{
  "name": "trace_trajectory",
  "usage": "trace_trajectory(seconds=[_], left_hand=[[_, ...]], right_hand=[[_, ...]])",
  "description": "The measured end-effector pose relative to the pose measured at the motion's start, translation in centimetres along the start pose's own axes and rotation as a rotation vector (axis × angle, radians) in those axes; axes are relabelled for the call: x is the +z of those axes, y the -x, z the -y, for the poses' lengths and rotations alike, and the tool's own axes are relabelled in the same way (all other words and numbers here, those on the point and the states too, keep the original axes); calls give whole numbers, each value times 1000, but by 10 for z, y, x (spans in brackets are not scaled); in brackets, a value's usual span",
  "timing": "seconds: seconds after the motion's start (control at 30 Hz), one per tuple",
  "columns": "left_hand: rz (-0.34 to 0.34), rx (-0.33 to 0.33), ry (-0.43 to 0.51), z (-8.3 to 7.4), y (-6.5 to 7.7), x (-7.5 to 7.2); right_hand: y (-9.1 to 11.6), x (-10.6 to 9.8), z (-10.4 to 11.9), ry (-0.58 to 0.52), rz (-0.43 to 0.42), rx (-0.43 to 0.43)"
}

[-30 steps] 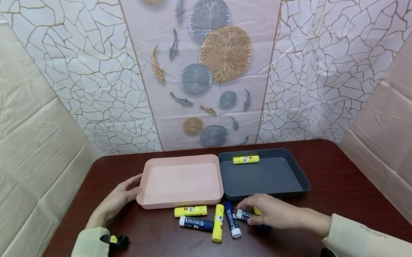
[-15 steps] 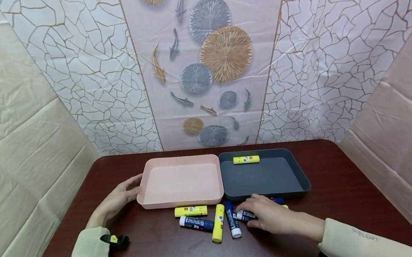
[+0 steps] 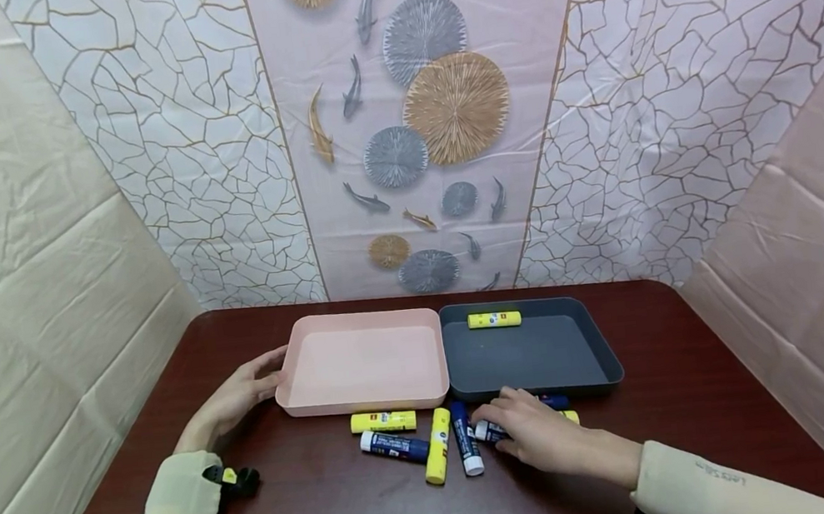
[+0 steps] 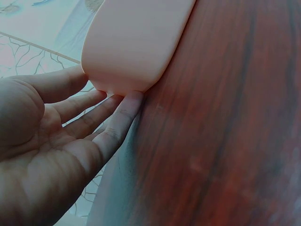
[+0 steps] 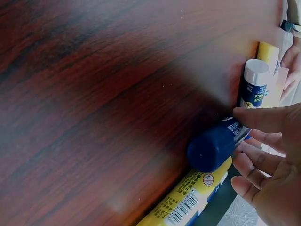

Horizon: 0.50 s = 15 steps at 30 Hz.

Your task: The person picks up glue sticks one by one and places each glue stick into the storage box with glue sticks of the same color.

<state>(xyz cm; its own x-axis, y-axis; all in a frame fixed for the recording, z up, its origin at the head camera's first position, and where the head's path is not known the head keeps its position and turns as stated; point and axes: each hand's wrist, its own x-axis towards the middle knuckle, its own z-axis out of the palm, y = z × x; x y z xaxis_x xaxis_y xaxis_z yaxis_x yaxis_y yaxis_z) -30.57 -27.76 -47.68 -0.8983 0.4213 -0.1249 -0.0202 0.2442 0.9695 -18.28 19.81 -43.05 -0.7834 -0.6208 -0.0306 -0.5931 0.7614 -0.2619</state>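
My left hand (image 3: 241, 396) touches the left end of the pink tray (image 3: 367, 406); its fingers are fairly straight against the outer wall in the left wrist view. Below the dark grey tray (image 3: 536, 357), my right hand (image 3: 540, 436) pinches a blue glue stick (image 5: 211, 146) between thumb and fingers, the stick lying low over the table. Beside it lies a yellow glue stick (image 5: 188, 200), mostly hidden by the hand in the head view. Another blue glue stick (image 3: 554, 402) shows partly behind that hand. A single yellow glue stick (image 3: 494, 319) lies inside the dark tray.
In front of the trays lie a yellow glue stick (image 3: 382, 422), a blue one (image 3: 394, 446), a slanted yellow one (image 3: 438, 447) and a blue one with a white end (image 3: 466, 440). The two trays stand side by side on the brown table (image 3: 317, 501).
My right hand has shifted slightly and turned over the blue glue stick, uncovering parts of the blue and yellow sticks to its right. My left hand has stayed at the pink tray.
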Motion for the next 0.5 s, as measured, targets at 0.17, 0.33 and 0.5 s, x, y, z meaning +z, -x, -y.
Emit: trace_trajectory(seconds=[0.17,0.33,0.5], left_hand=[[1,3,3,0,1,1],[-2,-1,-6,0,1,1],[-9,-5,-2,0,1,1]], right_hand=[[1,-6,0,-9,-47,5],[2,-14,1,-55,-91,17],[0,-19,0,-123,-125,16]])
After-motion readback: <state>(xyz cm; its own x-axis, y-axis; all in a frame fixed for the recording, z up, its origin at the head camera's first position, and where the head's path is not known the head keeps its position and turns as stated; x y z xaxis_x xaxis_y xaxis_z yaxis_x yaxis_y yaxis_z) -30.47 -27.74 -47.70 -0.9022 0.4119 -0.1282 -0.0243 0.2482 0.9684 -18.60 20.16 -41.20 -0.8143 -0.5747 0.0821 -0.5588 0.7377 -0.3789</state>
